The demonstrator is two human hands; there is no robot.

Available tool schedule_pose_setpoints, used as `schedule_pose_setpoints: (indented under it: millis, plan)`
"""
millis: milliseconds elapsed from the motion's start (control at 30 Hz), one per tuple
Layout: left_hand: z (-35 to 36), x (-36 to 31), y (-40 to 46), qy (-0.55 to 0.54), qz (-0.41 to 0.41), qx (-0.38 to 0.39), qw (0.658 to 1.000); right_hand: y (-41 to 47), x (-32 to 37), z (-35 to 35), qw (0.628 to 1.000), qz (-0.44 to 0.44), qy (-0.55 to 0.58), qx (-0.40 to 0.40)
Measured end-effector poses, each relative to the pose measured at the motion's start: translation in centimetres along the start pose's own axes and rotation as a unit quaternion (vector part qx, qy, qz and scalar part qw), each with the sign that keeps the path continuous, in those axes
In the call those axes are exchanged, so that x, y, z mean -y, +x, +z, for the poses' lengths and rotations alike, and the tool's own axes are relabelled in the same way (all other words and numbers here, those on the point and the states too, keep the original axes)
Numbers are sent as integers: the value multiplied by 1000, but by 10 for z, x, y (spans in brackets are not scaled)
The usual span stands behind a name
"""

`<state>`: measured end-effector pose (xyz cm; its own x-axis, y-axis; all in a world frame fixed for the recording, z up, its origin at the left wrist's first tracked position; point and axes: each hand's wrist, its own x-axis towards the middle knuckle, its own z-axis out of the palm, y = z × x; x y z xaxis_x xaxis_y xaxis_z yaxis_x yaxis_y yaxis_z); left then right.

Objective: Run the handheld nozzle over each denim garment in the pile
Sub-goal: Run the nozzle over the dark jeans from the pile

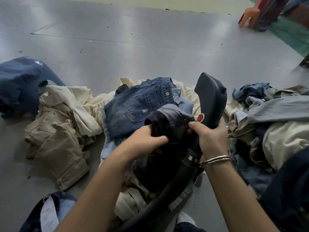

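You are looking down at a heap of clothes (150, 190) on a grey floor (133, 39). Your left hand (147, 141) is curled tight around a dark denim garment (168, 123), bunching its folded cuff. Your right hand (210, 136) grips the handle of the black nozzle (210, 96), which stands upright just beside the dark denim, its red button (200, 117) by your thumb; that thumb also pinches the cuff. A ribbed hose (180, 174) runs back from the nozzle toward you.

The job looks to be in the middle. Blue denim shorts (133, 108) lie flat behind your hands, beige trousers (55, 139) and cream cloth sit to your left, and a mixed blue and pale bundle (270, 111) lies to your right. Nothing shows which pieces are finished, so most of the heap seems left to do.

The floor is smooth, dully shiny, flecked with dark specks. An orange chair leg (247, 15) stands far off at the upper right, on green flooring.
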<state>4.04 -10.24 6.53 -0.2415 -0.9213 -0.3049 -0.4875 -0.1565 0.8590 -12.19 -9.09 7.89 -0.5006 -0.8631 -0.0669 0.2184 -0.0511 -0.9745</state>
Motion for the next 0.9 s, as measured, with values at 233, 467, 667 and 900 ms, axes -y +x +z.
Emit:
schedule_pose_setpoints:
  millis: [233, 467, 667, 900]
  plan:
    - [-12, -18, -6, -154, -100, 50, 982, 4, 12, -9, 994, -6, 75, -75]
    - [33, -28, 2, -270, -47, -111, 955, -9, 8, 0, 999, 30, -10, 21]
    - [8, -27, -5, -574, -23, 41, 818, -4, -13, -7, 988, 60, -67, 126]
    - [7, -18, 2, -306, 95, -45, 946, -5, -25, 6, 983, -27, -141, 116]
